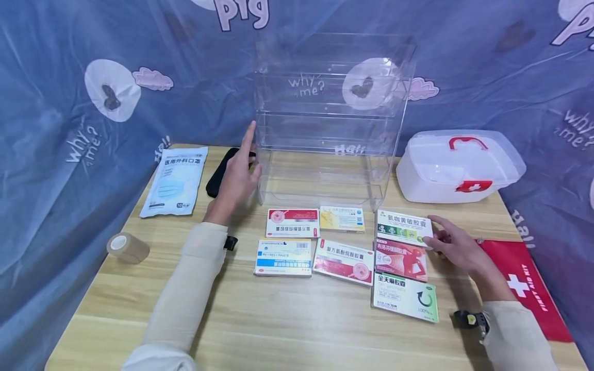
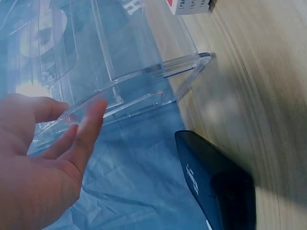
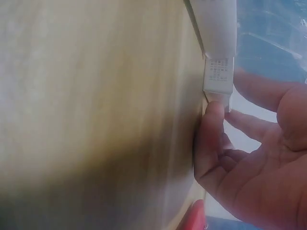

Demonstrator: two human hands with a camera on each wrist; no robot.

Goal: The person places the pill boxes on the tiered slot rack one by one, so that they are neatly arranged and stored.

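Observation:
My left hand point(image 1: 237, 172) is stretched out beside the left wall of a clear acrylic shelf rack point(image 1: 325, 121), its index finger extended. The left wrist view shows the fingers close to the rack's edge; whether they touch it cannot be told. My right hand point(image 1: 457, 245) pinches the right end of a white and green medicine box point(image 1: 403, 226) between thumb and fingers. Below that box lie a red medicine box point(image 1: 401, 260) and a white-green one point(image 1: 405, 298). Further left are two red-and-white boxes point(image 1: 292, 223), point(image 1: 344, 262), a yellow one point(image 1: 342, 219) and a blue-and-white one point(image 1: 283, 257).
A black case point(image 1: 223, 172) lies behind my left forearm, near a mask packet point(image 1: 174, 181) and a tape roll point(image 1: 128, 248). At the right stand a white lidded first-aid box point(image 1: 436, 178) and a red first-aid pouch point(image 1: 529, 288). Patterned blue cloth point(image 1: 195, 77) hangs behind the table.

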